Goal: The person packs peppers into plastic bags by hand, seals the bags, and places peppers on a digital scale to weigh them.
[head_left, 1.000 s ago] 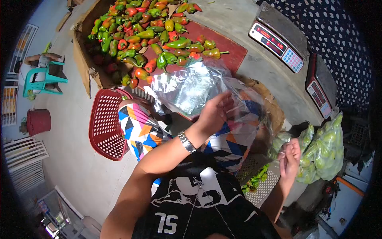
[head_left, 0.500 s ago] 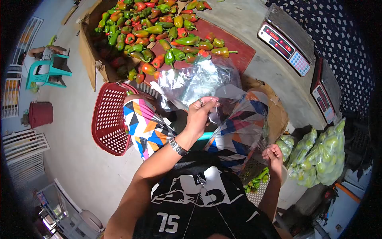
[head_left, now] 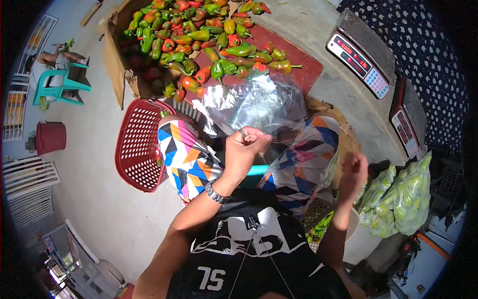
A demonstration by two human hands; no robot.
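Note:
My left hand [head_left: 245, 148], with a ring and a metal watch, is closed with thumb and fingers pinching the edge of a clear plastic bag [head_left: 294, 158]. This thin film hangs over my right thigh. My right hand [head_left: 352, 174] is raised to the right of the film. It is smeared by motion, and I cannot see whether its fingers grip anything. More crinkled clear plastic [head_left: 266, 102] lies just beyond my left hand, at the near edge of a red board [head_left: 303, 74]. Red and green peppers [head_left: 199, 35] are heaped on the board and in a cardboard box [head_left: 115, 65].
A red perforated basket [head_left: 142, 147] stands left of my knee. Two digital scales [head_left: 358, 62] sit at the right. Bagged green produce [head_left: 411, 199] and a container of green peppers [head_left: 321, 228] are at lower right. A person sits on a teal chair [head_left: 62, 84] far left.
My right hand has moved up and slightly right, away from the film's lower edge. My left hand has shifted slightly down and left, still pinching the plastic.

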